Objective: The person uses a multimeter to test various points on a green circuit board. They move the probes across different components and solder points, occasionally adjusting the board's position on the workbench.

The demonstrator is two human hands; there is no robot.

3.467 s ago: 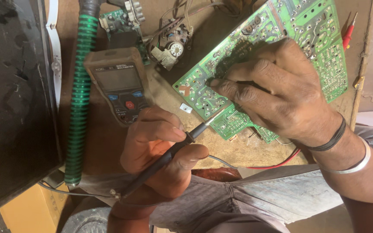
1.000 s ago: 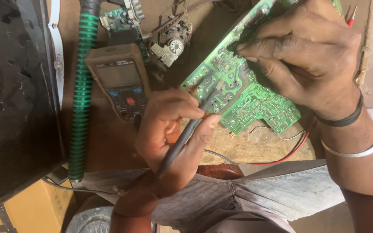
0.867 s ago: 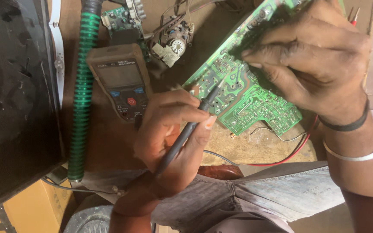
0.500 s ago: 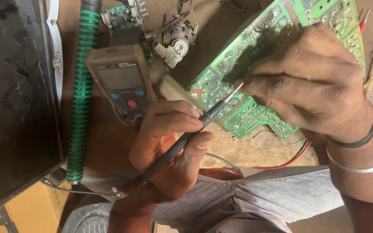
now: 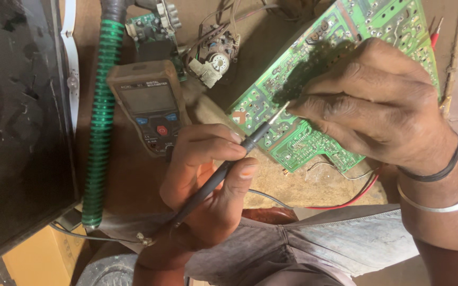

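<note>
Two hands busy | left hand (image 5: 208,175) pinches black probe (image 5: 223,172), tip on green circuit board (image 5: 314,106) | right hand (image 5: 377,106) grips board | multimeter (image 5: 147,106) beside left hand | reading not legible, probing underway

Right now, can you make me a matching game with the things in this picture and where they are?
Things:
1. black probe
2. green circuit board
3. multimeter
4. green ribbed hose

Places:
A. lying flat, left of the multimeter
B. pinched in the left hand, tip on the board
C. between the hose and the board
D. held tilted under the right hand

Pairs: 1-B, 2-D, 3-C, 4-A
</note>
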